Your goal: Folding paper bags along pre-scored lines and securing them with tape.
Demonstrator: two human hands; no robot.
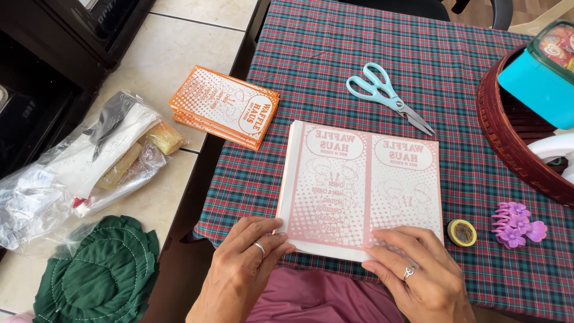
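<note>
Pink-printed paper sheets (362, 185), stacked flat on plaid tablecloth (323, 66), near edge toward the body. Left hand (242, 269) spread flat, fingertips pressing the stack's near left corner; right hand (418, 269) spread flat, fingers resting on the near right corner, nothing pinched. Beyond: pale blue scissors (388, 96), orange paper bags (226, 106) overhanging the table edge, small tape roll (462, 232) and purple hair claw (517, 224) at right.

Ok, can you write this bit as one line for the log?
left hand: on paper stack corner | right hand: flat on stack edge | scissors: beyond stack, untouched | tape roll: beside right hand
</note>
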